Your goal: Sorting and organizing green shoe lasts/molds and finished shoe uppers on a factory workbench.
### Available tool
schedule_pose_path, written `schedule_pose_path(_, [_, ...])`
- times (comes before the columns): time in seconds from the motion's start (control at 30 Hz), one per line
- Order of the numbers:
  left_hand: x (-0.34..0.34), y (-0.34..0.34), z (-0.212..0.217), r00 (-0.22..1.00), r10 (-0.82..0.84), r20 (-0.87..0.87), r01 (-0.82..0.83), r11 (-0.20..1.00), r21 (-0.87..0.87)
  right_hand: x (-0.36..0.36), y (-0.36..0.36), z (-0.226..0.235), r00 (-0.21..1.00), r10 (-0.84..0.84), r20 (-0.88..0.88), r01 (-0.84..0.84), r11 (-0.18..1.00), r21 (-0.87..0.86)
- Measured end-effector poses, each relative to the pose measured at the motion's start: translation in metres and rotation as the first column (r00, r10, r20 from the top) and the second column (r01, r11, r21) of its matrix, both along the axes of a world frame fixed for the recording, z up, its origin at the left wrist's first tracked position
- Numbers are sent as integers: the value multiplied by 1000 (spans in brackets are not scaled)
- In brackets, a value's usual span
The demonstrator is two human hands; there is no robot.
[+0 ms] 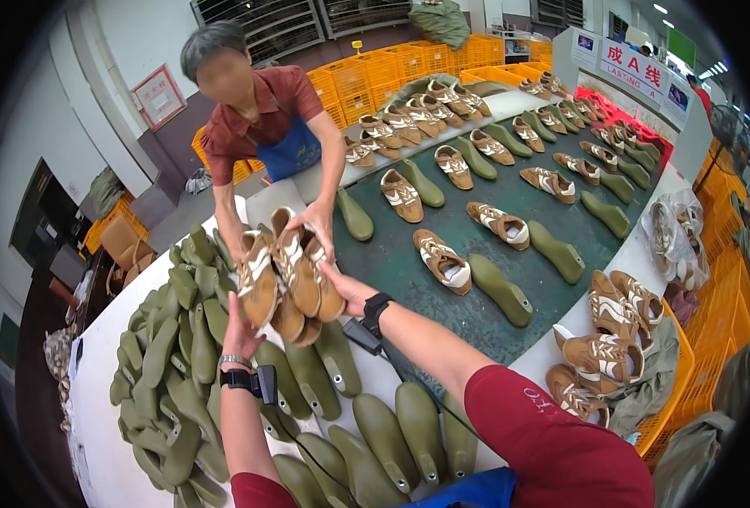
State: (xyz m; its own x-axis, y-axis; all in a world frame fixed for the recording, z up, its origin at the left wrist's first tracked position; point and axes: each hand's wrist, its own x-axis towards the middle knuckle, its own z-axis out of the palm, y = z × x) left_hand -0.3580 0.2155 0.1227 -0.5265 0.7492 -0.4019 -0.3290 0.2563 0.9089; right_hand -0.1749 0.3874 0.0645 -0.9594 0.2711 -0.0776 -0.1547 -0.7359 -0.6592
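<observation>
A bunch of several brown sneakers (289,271) with white stripes hangs over the white table, toes toward me. My left hand (241,332) is closed on the bunch's left side, and my right hand (348,292) grips its right side. Across from me, a co-worker's hands (314,222) also hold the same sneakers from the far end. Beneath them lie rows of green shoe lasts (382,430), partly covered by my forearms. Both my wrists wear black straps with small dark boxes. My fingertips are partly hidden by the shoes.
A large heap of green lasts (172,372) covers the table's left part. On the right, a dark green conveyor belt (375,275) carries sneakers and lasts in pairs. More sneakers (599,360) sit on its right ledge, near orange crates (703,339). The co-worker (265,118) stands opposite.
</observation>
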Motion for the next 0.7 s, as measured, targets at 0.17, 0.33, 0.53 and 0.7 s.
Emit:
schedule_pose_path(0.17, [-3, 7, -41, 977, -119, 176, 110, 992, 57, -6, -17, 3, 999, 45, -29, -49, 986, -161])
schedule_pose_path(0.33, [46, 5, -60, 977, -24, 213, 5, 996, 89, 28, -25, 25, 997, -38, 65, 42, 997, -59])
schedule_pose_path(0.53, [158, -21, -15, 962, -104, 253, 24, 953, 301, 131, -65, 51, 983, -170, -66, 167, 985, -41])
schedule_pose_path(0.7, [266, -49, 10, 931, -252, 263, 145, 919, 367, 260, -120, 78, 937, -316, -147, 301, 946, -116])
